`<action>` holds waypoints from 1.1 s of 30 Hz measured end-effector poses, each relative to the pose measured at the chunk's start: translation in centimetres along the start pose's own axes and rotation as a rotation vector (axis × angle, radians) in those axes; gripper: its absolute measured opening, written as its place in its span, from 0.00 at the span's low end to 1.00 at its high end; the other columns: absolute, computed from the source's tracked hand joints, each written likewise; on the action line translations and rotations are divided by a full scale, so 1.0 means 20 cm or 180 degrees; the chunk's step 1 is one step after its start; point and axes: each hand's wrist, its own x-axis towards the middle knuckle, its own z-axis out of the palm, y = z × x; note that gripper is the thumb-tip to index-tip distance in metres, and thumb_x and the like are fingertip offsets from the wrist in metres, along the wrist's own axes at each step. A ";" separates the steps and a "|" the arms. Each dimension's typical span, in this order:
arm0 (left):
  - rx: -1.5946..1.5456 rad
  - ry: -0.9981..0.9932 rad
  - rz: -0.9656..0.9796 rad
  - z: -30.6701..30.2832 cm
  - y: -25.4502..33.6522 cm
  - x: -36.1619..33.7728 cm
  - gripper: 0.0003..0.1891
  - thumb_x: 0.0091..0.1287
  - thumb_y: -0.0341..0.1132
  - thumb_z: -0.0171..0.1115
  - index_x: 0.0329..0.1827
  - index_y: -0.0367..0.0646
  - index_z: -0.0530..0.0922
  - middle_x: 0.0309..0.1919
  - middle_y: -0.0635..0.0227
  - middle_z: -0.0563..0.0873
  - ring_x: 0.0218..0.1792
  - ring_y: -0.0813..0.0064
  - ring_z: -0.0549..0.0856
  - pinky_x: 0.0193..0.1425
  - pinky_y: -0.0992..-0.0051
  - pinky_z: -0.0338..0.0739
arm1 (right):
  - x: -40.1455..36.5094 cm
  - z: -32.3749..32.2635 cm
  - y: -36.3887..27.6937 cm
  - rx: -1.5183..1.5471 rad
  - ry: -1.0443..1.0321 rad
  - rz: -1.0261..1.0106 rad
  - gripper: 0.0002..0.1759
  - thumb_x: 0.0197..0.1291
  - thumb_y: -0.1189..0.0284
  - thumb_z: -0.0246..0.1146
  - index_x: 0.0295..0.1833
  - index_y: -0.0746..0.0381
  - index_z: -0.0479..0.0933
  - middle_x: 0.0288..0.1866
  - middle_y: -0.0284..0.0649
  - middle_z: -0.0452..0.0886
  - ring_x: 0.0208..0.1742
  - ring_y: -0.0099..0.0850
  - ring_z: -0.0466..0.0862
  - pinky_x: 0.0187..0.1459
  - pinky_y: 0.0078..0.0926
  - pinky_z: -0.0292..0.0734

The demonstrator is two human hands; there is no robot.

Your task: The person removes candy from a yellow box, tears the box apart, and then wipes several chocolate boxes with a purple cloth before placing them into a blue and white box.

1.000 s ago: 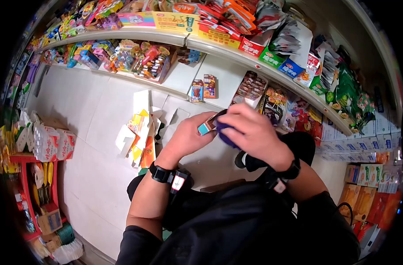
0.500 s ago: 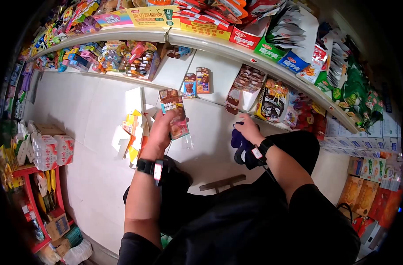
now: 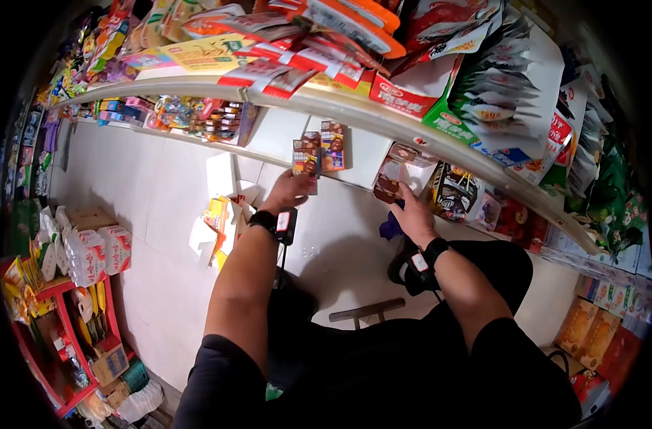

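My left hand (image 3: pixel 289 191) grips the lower end of a brown snack box (image 3: pixel 306 159), held upright at the edge of the bottom shelf (image 3: pixel 358 125). It overlaps another box (image 3: pixel 332 145) of similar brown and orange print standing on the shelf. My right hand (image 3: pixel 414 217) is closed over a bunched purple cloth (image 3: pixel 391 224), partly hidden under the fingers. Its fingertips are right at the front of a display carton holding brown packs (image 3: pixel 389 176).
Overhanging me is an upper shelf edge (image 3: pixel 326 107) loaded with snack bags. Torn cardboard (image 3: pixel 222 214) lies on the floor at left. A red rack (image 3: pixel 58 293) stands far left, a low wooden stool (image 3: pixel 367 312) between my legs. Black snack packs (image 3: pixel 455 191) sit right of the carton.
My left hand has carried the brown box forward to the bottom shelf, in front of the blue box seen there before. My right hand has moved slightly toward the brown packs; the view has shifted.
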 end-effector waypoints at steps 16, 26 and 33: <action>0.0706 0.1205 0.0371 0.25 0.26 -0.19 0.34 0.67 0.35 0.67 0.75 0.35 0.66 0.49 0.61 0.84 0.35 0.77 0.83 0.39 0.84 0.76 | 0.18 -0.09 0.05 -0.0148 0.0705 -0.0365 0.28 0.60 0.57 0.67 0.64 0.53 0.71 0.54 0.49 0.84 0.49 0.51 0.86 0.48 0.47 0.82; 0.0786 0.0205 0.1088 0.63 0.28 -0.89 0.30 0.68 0.39 0.67 0.71 0.38 0.71 0.62 0.57 0.81 0.60 0.65 0.81 0.64 0.68 0.76 | 0.08 -0.24 0.07 -0.0431 0.0583 -0.0504 0.28 0.54 0.54 0.72 0.56 0.54 0.74 0.40 0.51 0.87 0.43 0.52 0.87 0.43 0.48 0.82; 0.2343 0.0058 0.1626 0.79 0.28 -0.98 0.35 0.64 0.40 0.70 0.74 0.43 0.68 0.66 0.52 0.76 0.62 0.54 0.80 0.64 0.62 0.78 | -0.01 -0.46 -0.05 -0.0390 0.0665 -0.0831 0.23 0.53 0.59 0.71 0.51 0.57 0.76 0.41 0.51 0.87 0.45 0.52 0.86 0.46 0.48 0.81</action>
